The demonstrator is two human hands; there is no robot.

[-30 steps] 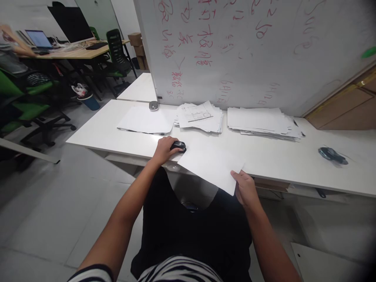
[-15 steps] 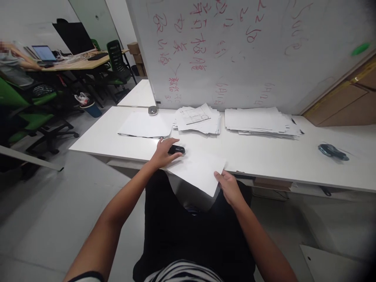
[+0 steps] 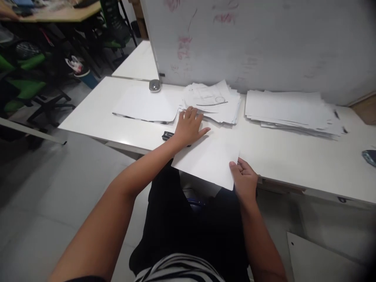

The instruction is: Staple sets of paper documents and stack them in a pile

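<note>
A white sheet of paper (image 3: 210, 160) lies partly over the front edge of the desk. My right hand (image 3: 245, 178) pinches its right edge, thumb on top. My left hand (image 3: 189, 127), fingers spread, is over the sheet's far left part; whether it presses on the paper I cannot tell. Beneath the left wrist is a black stapler (image 3: 167, 135), mostly hidden by the hand. Just past the left fingertips sits an untidy paper stack (image 3: 216, 103) with a drawing on its top sheet.
Another paper pile (image 3: 284, 107) is at the right, and flat white sheets (image 3: 147, 103) lie at the left. Behind them a whiteboard (image 3: 249, 47) rises from the desk (image 3: 88, 117). A small round grey device (image 3: 154, 85) and a dark object (image 3: 369, 156) also rest there.
My left hand has moved right and away from me, from beside the stapler to over the sheet. My right hand keeps hold of the paper. The view has tilted down.
</note>
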